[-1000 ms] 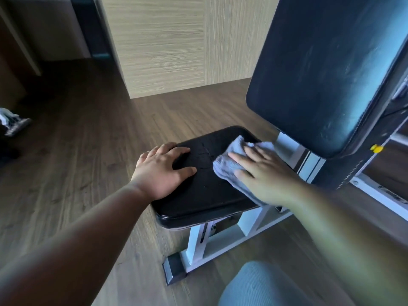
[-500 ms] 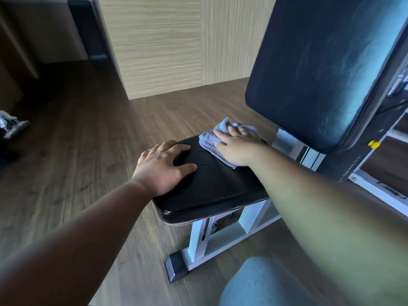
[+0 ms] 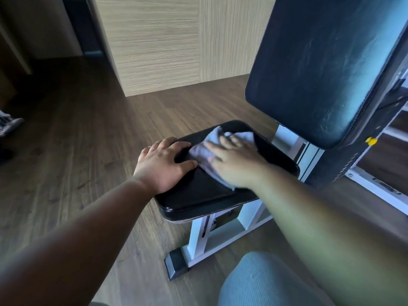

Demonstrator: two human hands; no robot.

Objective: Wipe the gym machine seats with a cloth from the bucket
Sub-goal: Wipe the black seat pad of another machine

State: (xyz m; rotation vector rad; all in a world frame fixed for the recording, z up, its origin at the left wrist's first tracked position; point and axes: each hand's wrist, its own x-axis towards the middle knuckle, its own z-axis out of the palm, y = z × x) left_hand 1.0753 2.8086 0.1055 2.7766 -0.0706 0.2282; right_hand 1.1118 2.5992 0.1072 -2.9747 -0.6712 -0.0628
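A black padded seat [image 3: 198, 195] on a white metal frame [image 3: 198, 235] stands on the wooden floor. My right hand [image 3: 236, 161] lies flat on a pale grey cloth [image 3: 201, 151], pressing it onto the seat's middle. My left hand [image 3: 162, 165] rests palm down on the seat's left edge, fingers spread, holding nothing. Its thumb nearly touches the cloth. The tall black backrest pad [image 3: 320, 69] rises at the upper right. No bucket is in view.
A light wood-panelled wall corner [image 3: 159, 45] stands behind the seat. A yellow adjustment knob [image 3: 371, 141] sticks out under the backrest. My knee in grey fabric [image 3: 265, 281] is at the bottom. A shoe [image 3: 10, 125] lies at the far left.
My right hand has slid the cloth from the seat's far edge back toward the middle, close to my left thumb. The left hand has stayed put.
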